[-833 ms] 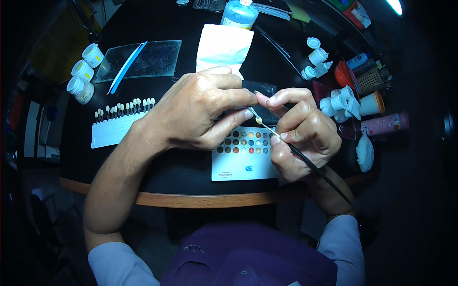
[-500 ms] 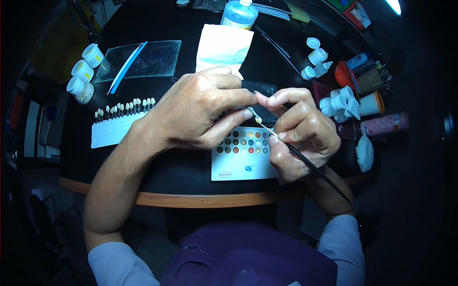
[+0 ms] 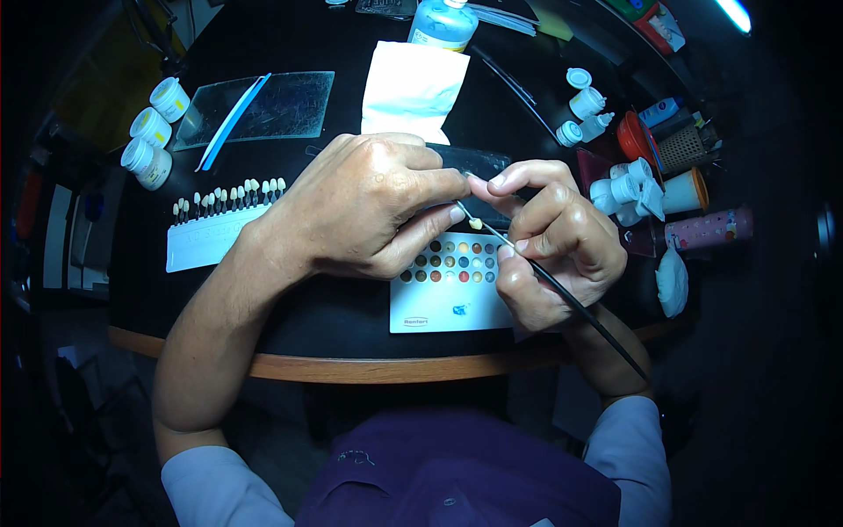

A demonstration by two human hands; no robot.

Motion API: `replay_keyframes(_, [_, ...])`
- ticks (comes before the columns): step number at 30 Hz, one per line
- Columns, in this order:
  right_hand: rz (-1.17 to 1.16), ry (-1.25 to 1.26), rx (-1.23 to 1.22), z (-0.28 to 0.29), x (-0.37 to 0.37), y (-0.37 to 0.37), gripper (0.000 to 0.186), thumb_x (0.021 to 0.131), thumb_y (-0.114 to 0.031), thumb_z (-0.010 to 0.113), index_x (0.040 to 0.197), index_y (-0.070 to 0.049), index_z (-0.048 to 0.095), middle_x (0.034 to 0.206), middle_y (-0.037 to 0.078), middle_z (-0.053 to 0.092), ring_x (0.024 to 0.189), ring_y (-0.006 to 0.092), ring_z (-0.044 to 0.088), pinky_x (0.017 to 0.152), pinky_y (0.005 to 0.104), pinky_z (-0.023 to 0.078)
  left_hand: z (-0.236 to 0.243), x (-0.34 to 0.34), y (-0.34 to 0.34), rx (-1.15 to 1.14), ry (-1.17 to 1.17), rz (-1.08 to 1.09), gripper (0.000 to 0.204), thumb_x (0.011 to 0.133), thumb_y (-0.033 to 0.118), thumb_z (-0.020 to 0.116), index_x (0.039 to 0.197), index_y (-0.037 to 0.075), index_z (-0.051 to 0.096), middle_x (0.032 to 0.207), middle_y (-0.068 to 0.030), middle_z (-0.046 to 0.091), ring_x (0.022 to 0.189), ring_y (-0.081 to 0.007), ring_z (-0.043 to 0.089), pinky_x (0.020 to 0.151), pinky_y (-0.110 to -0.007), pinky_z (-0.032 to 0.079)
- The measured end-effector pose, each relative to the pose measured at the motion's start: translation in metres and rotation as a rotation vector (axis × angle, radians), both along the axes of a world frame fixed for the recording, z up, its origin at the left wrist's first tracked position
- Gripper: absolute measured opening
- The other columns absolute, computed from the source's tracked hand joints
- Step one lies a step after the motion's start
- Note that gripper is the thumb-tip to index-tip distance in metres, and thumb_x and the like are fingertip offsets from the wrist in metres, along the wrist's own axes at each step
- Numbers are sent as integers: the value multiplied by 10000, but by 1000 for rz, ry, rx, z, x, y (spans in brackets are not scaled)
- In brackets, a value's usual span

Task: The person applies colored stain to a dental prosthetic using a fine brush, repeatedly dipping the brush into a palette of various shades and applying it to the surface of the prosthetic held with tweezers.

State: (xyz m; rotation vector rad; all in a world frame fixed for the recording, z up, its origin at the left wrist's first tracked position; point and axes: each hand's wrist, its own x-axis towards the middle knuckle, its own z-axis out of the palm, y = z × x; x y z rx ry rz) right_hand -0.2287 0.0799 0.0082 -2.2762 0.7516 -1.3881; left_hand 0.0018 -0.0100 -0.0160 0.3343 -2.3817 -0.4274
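Observation:
Above the middle of the desk, my left hand [image 3: 378, 189] is closed on a thin metal holding tool [image 3: 463, 207]; most of it is hidden by my fingers. At its tip sits a small cream-coloured tooth crown [image 3: 475, 223]. My right hand [image 3: 562, 241] pinches a slim brush [image 3: 575, 303] with a dark handle, which slants down to the right. The brush's pale front end reaches toward the crown; I cannot tell whether its tip touches. Fingers of both hands meet just above the crown. Below lies a white palette [image 3: 439, 307] with rows of round coloured wells.
A tooth shade guide [image 3: 211, 241] lies left, near a glass slab [image 3: 290, 105] and white jars [image 3: 147, 164]. A folded white tissue [image 3: 413, 92] stands before a blue liquid bottle [image 3: 442, 25]. Small bottles [image 3: 587, 103] and cups [image 3: 683, 191] crowd the right. The desk's wooden edge [image 3: 395, 369] is nearest me.
The crown has turned slightly between my hands, and the brush's front end has shifted a little. Both hands stay in nearly the same place with the same grips.

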Motion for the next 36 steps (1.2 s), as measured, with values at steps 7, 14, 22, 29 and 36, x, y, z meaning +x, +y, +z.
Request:
replay_keyframes(7, [-4,0,-2,1,1,0,194,772,114,648,812,-20,514,799,106,606,1113,334,658,976,558,664,2,-2,0,-14,37,10,130,901,158,772,950,38,785,740,-91,703,651,-282,705,578,-404,561])
replay_keyframes(14, [-2,6,-18,0,1,0,185,760,119,636,817,-17,525,796,108,610,1106,335,661,973,556,662,2,-2,0,-12,38,1,119,900,156,765,933,42,779,723,-88,689,640,-282,696,575,-407,556])
replay_keyframes(22, [-5,2,-14,-1,1,1,183,754,122,625,810,-18,522,786,107,603,1100,331,666,978,556,658,0,-1,1,-9,38,5,122,898,154,763,932,38,778,714,-90,685,632,-282,694,571,-409,553])
replay_keyframes(29, [-9,7,-11,-1,3,0,187,753,121,627,806,-21,518,784,105,605,1099,326,664,991,550,650,0,-2,0,-5,49,-10,122,900,155,764,928,36,775,718,-95,699,633,-278,702,554,-401,552])
replay_keyframes(36, [-34,-47,-59,-4,4,-2,204,668,78,691,758,-39,550,760,76,624,1030,356,727,835,406,645,1,-2,0,-13,53,-4,124,899,153,766,929,33,775,721,-98,704,636,-278,706,559,-401,555])
